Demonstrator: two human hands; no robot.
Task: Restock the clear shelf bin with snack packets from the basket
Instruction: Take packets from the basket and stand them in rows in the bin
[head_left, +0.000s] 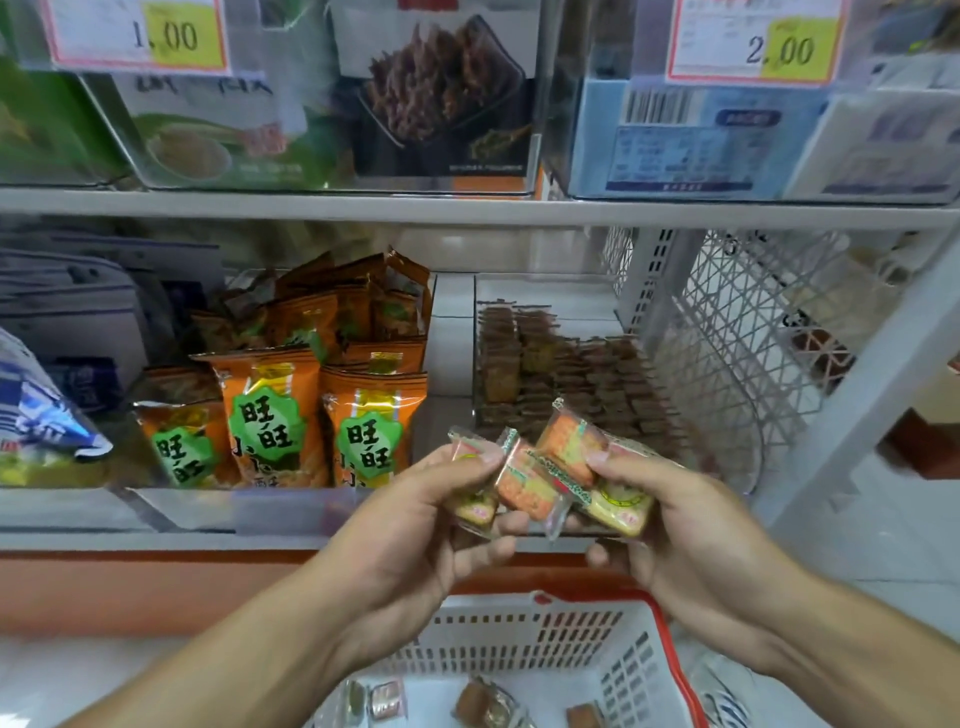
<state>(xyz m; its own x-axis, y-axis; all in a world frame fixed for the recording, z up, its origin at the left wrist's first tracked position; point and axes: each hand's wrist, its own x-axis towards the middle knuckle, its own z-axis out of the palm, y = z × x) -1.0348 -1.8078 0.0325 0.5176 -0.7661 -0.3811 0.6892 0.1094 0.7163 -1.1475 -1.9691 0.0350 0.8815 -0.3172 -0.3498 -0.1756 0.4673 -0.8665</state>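
Both hands hold snack packets in front of the clear shelf bin.
Clear shelf bin (613, 374), partly filled with brown packets, sits right of the orange bags (270, 415). White basket (524, 654) below holds a few packets. Left hand (415, 525) and right hand (670, 519) pinch snack packets (540, 473) between thumb and curled fingers, just before the bin's front.

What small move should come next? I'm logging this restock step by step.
Probably lift the packets forward and lower them into the clear bin. Both the left hand and the right hand already hold a bunch of snack packets just in front of it, above the basket, and the bin's rows of packets leave room near its front.
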